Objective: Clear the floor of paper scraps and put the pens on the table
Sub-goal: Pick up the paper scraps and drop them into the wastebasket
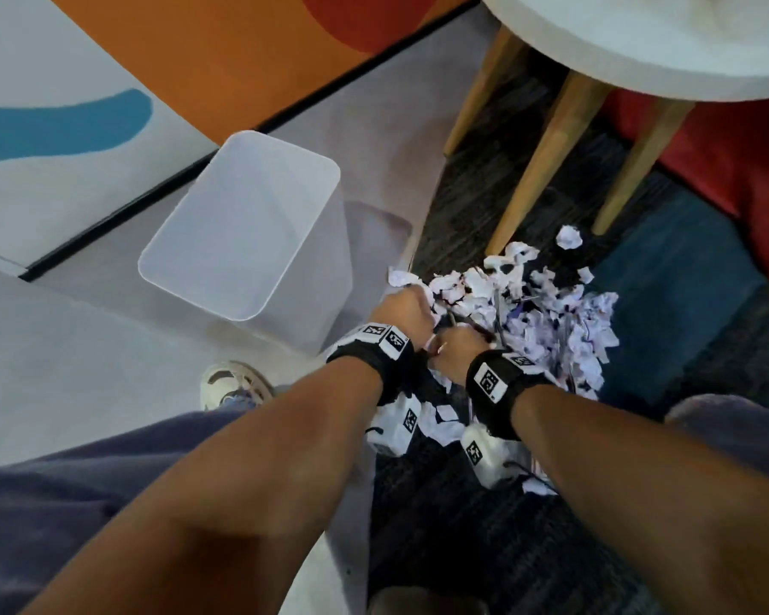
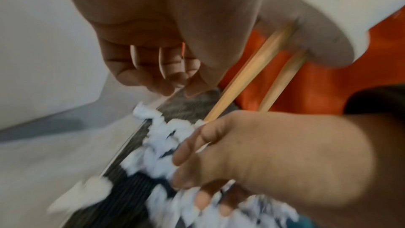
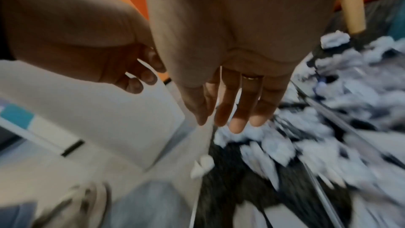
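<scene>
A heap of torn white paper scraps (image 1: 551, 321) lies on the dark carpet below the table. Thin dark pens (image 3: 328, 113) run through the heap. My left hand (image 1: 414, 295) hovers at the heap's left edge. In the left wrist view the left hand (image 2: 179, 87) has loosely curled fingers, tips near the thumb, with nothing seen in them. My right hand (image 1: 458, 339) is just beside it over the scraps (image 2: 162, 145). The right hand (image 3: 230, 122) has straight, spread fingers with a ring, reaching down toward the scraps (image 3: 285, 145).
A translucent white bin (image 1: 240, 224) stands on the pale floor just left of the heap. The round white table (image 1: 640, 46) stands above on wooden legs (image 1: 547, 162), one touching the heap. A red cushion (image 1: 729, 170) lies behind. My shoe (image 1: 232, 383) is near the bin.
</scene>
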`<state>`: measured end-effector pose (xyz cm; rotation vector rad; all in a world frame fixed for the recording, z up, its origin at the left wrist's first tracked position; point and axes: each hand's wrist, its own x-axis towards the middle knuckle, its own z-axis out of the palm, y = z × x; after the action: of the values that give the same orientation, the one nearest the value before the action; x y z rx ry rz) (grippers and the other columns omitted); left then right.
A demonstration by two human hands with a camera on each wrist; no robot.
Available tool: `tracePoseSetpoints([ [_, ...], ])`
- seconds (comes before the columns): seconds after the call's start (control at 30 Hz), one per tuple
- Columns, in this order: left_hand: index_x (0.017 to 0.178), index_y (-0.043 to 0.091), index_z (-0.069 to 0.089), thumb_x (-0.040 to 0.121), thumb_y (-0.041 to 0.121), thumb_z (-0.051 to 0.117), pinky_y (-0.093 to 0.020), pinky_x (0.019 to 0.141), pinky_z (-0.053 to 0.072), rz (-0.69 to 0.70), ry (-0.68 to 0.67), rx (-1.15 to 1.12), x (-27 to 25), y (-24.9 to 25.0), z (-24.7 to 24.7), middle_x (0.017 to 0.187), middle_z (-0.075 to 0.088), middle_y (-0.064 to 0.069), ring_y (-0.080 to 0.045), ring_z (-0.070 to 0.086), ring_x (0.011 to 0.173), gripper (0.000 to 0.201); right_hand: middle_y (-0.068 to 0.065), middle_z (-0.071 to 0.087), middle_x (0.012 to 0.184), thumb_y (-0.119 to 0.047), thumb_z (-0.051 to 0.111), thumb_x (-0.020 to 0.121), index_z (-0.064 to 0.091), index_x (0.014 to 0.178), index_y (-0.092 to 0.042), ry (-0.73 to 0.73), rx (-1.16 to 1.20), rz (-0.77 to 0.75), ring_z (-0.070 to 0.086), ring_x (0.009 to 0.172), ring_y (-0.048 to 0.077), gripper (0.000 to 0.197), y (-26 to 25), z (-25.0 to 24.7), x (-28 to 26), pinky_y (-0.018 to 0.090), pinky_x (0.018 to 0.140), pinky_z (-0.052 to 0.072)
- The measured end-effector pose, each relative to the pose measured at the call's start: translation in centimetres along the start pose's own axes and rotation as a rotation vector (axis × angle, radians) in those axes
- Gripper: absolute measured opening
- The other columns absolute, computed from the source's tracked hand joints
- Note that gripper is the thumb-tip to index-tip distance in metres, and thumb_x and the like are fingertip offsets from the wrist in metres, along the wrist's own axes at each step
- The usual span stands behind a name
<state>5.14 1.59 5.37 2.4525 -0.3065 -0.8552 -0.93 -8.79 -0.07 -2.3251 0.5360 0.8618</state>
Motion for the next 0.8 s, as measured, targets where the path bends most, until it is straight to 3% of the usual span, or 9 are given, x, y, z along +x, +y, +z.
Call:
tracePoseSetpoints([
  [0.07, 0.106, 0.011, 0.06, 0.088, 0.02, 0.049, -0.035, 0.086, 0.051, -0.068, -0.094, 0.07, 0.6, -2.4, 3.0, 0.111, 0.066, -0.015, -0.034, 0.062, 0.101, 0.023, 0.005, 0.068, 0.101, -0.015, 0.068, 0.08, 0.067, 0.086, -0.018, -0.089, -0.017, 0.015, 0.063, 0.099, 0.028, 0.006, 2.2, 3.0, 0.7, 0.033, 0.085, 0.053],
  [0.13, 0.11, 0.011, 0.059, 0.087, 0.019, 0.049, -0.038, 0.088, 0.052, -0.132, -0.163, 0.113, 1.0, -4.7, 5.2, 0.113, 0.064, -0.016, -0.035, 0.062, 0.102, 0.026, 0.003, 0.067, 0.103, -0.022, 0.068, 0.081, 0.067, 0.093, -0.019, -0.147, -0.054, 0.042, 0.063, 0.101, 0.026, 0.012, 3.9, 5.4, 1.2, 0.029, 0.082, 0.051],
  [0.2, 0.109, 0.011, 0.057, 0.086, 0.015, 0.051, -0.033, 0.084, 0.051, -0.176, -0.214, 0.11, 1.6, -6.8, 6.8, 0.113, 0.061, -0.015, -0.033, 0.061, 0.101, 0.024, 0.004, 0.066, 0.105, -0.03, 0.064, 0.083, 0.067, 0.1, -0.021, -0.173, -0.064, 0.095, 0.062, 0.102, 0.026, 0.019, 5.2, 6.9, 1.6, 0.03, 0.083, 0.05],
  [0.3, 0.108, 0.013, 0.055, 0.086, 0.01, 0.056, -0.025, 0.074, 0.041, -0.163, -0.232, 0.154, 2.3, -8.9, 8.5, 0.114, 0.059, -0.012, -0.028, 0.059, 0.099, 0.022, 0.01, 0.063, 0.108, -0.031, 0.054, 0.091, 0.061, 0.103, -0.017, -0.228, -0.076, 0.087, 0.059, 0.104, 0.031, 0.021, 5.9, 7.9, 2.4, 0.033, 0.081, 0.046],
  [0.37, 0.113, 0.013, 0.054, 0.083, 0.011, 0.06, -0.027, 0.073, 0.038, -0.115, -0.18, 0.234, 2.6, -9.7, 9.3, 0.114, 0.055, -0.011, -0.029, 0.059, 0.096, 0.031, 0.011, 0.059, 0.114, -0.031, 0.052, 0.092, 0.058, 0.112, -0.015, -0.195, -0.075, 0.077, 0.056, 0.108, 0.031, 0.027, 6.3, 8.5, 2.7, 0.036, 0.089, 0.048],
  [0.47, 0.125, 0.018, 0.048, 0.078, 0.01, 0.062, -0.036, 0.09, 0.042, -0.078, -0.122, 0.239, 3.5, -10.7, 10.4, 0.12, 0.046, -0.01, -0.032, 0.051, 0.104, 0.049, 0.008, 0.047, 0.13, -0.03, 0.057, 0.087, 0.049, 0.126, -0.017, -0.087, -0.117, 0.029, 0.044, 0.12, 0.032, 0.042, 7.1, 9.8, 2.9, 0.041, 0.097, 0.043],
  [0.53, 0.129, 0.024, 0.045, 0.079, 0.008, 0.06, -0.039, 0.099, 0.04, -0.08, -0.148, 0.229, 4.2, -11.2, 10.7, 0.126, 0.041, -0.011, -0.031, 0.043, 0.111, 0.054, 0.007, 0.038, 0.136, -0.03, 0.062, 0.085, 0.042, 0.132, -0.02, -0.103, -0.18, 0.002, 0.036, 0.124, 0.033, 0.052, 7.5, 10.6, 2.9, 0.042, 0.097, 0.041],
  [0.67, 0.132, 0.025, 0.045, 0.089, 0.019, 0.054, -0.043, 0.105, 0.038, -0.078, -0.253, 0.239, 5.0, -11.4, 11.6, 0.128, 0.037, -0.015, -0.034, 0.039, 0.118, 0.045, 0.014, 0.028, 0.139, -0.015, 0.057, 0.085, 0.033, 0.138, -0.022, -0.128, -0.292, -0.046, 0.028, 0.125, 0.038, 0.059, 8.0, 12.1, 3.2, 0.048, 0.099, 0.039],
  [0.8, 0.126, 0.02, 0.05, 0.092, 0.022, 0.049, -0.039, 0.102, 0.038, -0.118, -0.24, 0.261, 5.2, -11.5, 12.5, 0.127, 0.041, -0.015, -0.034, 0.042, 0.117, 0.034, 0.016, 0.036, 0.13, -0.006, 0.058, 0.083, 0.041, 0.13, -0.015, -0.189, -0.3, -0.11, 0.039, 0.12, 0.039, 0.051, 8.3, 12.8, 3.9, 0.047, 0.094, 0.043],
])
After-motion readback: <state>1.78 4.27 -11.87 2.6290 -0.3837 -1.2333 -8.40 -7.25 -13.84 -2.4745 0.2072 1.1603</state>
